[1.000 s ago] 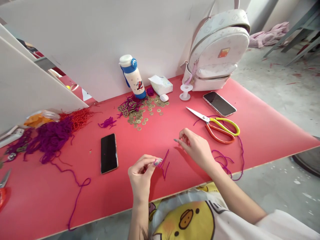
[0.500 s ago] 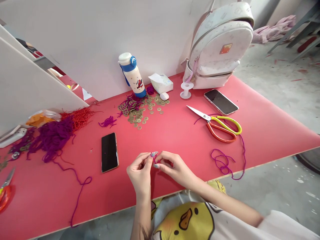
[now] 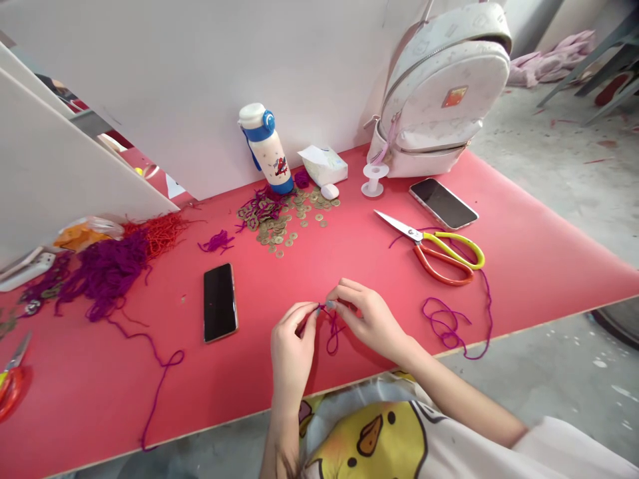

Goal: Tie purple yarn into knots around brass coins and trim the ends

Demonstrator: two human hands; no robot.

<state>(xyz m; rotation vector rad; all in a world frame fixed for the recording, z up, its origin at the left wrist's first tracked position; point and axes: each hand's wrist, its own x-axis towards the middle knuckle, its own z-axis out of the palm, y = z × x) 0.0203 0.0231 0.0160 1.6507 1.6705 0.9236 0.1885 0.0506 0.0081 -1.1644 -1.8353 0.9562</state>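
Near the table's front edge, a short purple cord [image 3: 332, 341] runs between my two hands and hangs down in a loop. My left hand [image 3: 294, 342] pinches one part of it between thumb and forefinger. Just to the right, my right hand [image 3: 367, 316] pinches the cord too, its fingertips close to the left ones. Any knot in the cord is too small to make out. Scissors [image 3: 434, 249] with one yellow and one red handle lie to the right, above a loose length of purple cord [image 3: 446, 326].
On the red table [image 3: 324, 253] are a phone [image 3: 219, 303], a second phone [image 3: 443, 203], holed brass coins [image 3: 277, 229], a bottle [image 3: 267, 150], a tissue pack [image 3: 324, 166], a white spool [image 3: 372, 179] and a backpack [image 3: 444, 100]. Purple cords [image 3: 107, 269] heap at left beside more scissors [image 3: 14, 379].
Both hands have moved slightly right and turned, with the right hand raised. The cord's hanging loop now shows below the fingertips.
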